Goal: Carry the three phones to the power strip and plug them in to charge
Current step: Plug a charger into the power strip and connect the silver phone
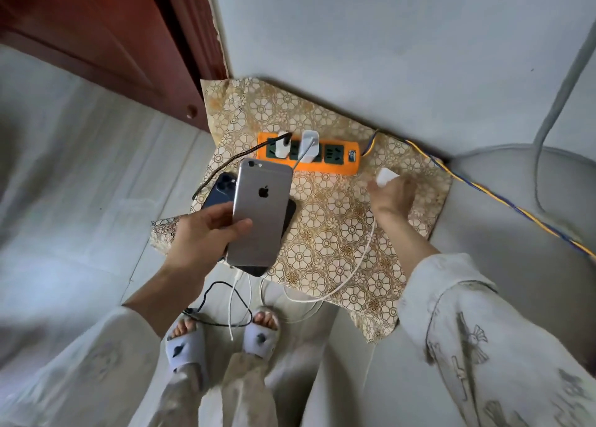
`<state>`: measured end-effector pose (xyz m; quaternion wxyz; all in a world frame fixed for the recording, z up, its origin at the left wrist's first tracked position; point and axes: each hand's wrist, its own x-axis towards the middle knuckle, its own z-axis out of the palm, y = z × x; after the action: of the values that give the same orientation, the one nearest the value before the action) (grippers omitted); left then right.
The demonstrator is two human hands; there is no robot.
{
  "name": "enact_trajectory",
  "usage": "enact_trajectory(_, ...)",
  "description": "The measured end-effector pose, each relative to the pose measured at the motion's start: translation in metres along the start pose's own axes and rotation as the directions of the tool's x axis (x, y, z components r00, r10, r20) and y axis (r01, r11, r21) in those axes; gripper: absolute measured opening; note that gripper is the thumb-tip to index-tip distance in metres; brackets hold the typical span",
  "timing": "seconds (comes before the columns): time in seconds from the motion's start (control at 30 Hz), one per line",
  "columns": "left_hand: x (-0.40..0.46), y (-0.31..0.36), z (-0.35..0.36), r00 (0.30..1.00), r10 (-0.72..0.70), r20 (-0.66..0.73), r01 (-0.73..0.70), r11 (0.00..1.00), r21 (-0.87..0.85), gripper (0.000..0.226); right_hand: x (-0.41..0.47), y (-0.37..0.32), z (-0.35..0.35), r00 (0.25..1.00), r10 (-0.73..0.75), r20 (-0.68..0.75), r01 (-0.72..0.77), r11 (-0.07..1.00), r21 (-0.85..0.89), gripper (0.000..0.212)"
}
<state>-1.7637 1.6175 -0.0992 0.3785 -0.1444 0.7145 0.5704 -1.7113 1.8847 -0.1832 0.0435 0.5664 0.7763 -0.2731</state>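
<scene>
My left hand [201,236] grips a grey phone [261,213] held back side up above the floor. Under it a dark blue phone [221,191] and a black phone [288,213] are partly hidden, and I cannot tell whether they lie on the cloth. The orange power strip [308,167] lies near the wall with two white chargers [309,146] plugged in. My right hand [393,194] holds a third white charger [385,176] just right of and below the strip. A white cable [364,259] trails from that hand.
A patterned floral cloth [325,243] covers the floor under the strip. A braided dark cable [225,165] and a yellow-blue cord [483,189] run off the strip. More cables [232,310] hang by my slippered feet. A red-brown door [129,39] stands left; a grey pipe [554,104] right.
</scene>
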Motion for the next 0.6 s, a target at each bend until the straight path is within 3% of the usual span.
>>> enact_trajectory(0.07, -0.002, -0.002, -0.002, 1.000, 0.014, 0.003, -0.014, 1.000, 0.001, 0.028, -0.001, -0.001, -0.001, 0.998, -0.069, -0.013, 0.070, 0.997, 0.020, 0.056)
enact_trajectory(0.17, -0.004, -0.006, -0.007, 1.000, 0.021, -0.008, -0.021, 1.000, 0.013, 0.026, -0.011, -0.004, -0.009, 0.945, -0.326, -0.002, 0.325, 0.943, 0.066, 0.052)
enact_trajectory(0.33, -0.008, -0.018, -0.009, 1.000, 0.000, -0.007, 0.000, 1.000, -0.011, 0.028, -0.010, -0.029, -0.026, 0.717, -0.668, 0.199, 0.695, 0.708, -0.125, 0.055)
enact_trajectory(0.4, -0.008, -0.027, -0.007, 1.000, -0.002, 0.001, 0.002, 1.000, 0.004, 0.026, -0.004, -0.041, -0.030, 0.658, -0.703, 0.270, 0.753, 0.617, -0.229, 0.059)
enact_trajectory(0.6, -0.007, -0.055, 0.000, 1.000, 0.006, 0.026, -0.009, 0.994, 0.113, 0.025, 0.006, -0.058, -0.033, 0.605, -0.656, 0.451, 0.795, 0.473, -0.379, 0.062)
